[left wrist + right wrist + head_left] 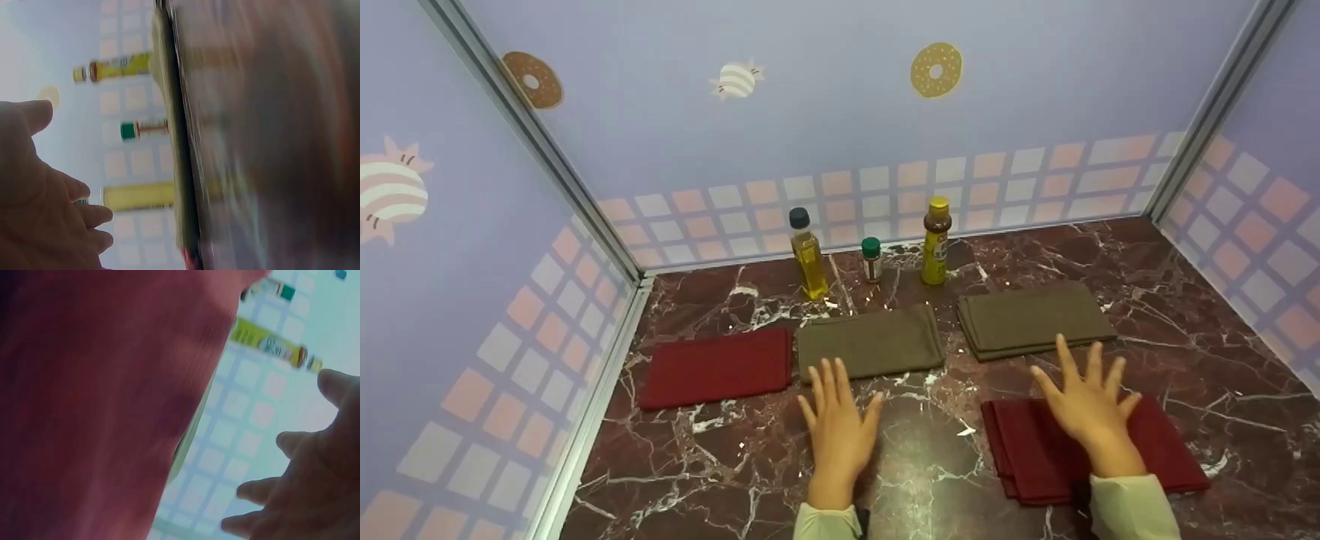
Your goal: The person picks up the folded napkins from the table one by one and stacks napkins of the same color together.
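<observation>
In the head view my left hand [837, 431] is held out with fingers spread, its fingertips at the near edge of a folded olive cloth [877, 341]. My right hand [1087, 409], also spread and holding nothing, is over a folded dark red cloth [1035, 457], partly covering it. Its fingertips reach toward a second folded olive cloth [1035, 319]. A second dark red cloth [716, 369] lies folded at the left. In the right wrist view the near red cloth [112, 405] fills the left side, apart from the outstretched fingers [259, 489].
Behind the cloths stand an oil bottle [811, 262] with a dark cap, a small green-capped jar [871, 262] and a yellow-capped bottle [936, 244]. Printed panels [840, 112] enclose the dark red marbled table [720, 465] at the back and both sides.
</observation>
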### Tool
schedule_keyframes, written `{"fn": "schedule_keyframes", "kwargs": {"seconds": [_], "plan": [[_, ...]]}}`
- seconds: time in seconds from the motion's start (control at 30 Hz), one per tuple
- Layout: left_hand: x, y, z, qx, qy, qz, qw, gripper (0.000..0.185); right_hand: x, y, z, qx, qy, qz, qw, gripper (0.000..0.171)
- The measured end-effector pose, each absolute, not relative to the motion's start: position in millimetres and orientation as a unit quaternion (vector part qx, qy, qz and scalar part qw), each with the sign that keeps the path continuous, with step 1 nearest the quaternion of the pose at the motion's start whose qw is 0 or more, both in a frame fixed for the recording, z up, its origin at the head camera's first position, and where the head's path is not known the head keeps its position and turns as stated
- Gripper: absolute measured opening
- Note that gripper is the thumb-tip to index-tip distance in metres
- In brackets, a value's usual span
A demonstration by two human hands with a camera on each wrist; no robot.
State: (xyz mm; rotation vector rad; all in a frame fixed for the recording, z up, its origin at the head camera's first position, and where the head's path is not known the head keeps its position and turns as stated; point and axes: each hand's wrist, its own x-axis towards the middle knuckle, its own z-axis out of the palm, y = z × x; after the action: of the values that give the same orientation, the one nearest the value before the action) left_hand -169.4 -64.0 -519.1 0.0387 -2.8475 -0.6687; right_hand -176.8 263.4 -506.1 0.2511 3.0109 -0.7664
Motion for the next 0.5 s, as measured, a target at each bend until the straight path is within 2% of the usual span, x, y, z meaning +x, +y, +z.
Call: {"fn": "schedule_keyframes", "kwargs": {"seconds": [0.27, 0.5], "plan": [[-170, 2, -519, -0.077, -0.974, -0.209, 0.031, 0.082, -149, 308, -502, 0.166, 0.940, -0.288, 0.076, 0.080], [-168, 55, -517, -0.175, -0.972, -0.153, -0.019, 0.081, -125, 342, -504, 0.207, 0.923, -0.292, 0.142, 0.087]]}}
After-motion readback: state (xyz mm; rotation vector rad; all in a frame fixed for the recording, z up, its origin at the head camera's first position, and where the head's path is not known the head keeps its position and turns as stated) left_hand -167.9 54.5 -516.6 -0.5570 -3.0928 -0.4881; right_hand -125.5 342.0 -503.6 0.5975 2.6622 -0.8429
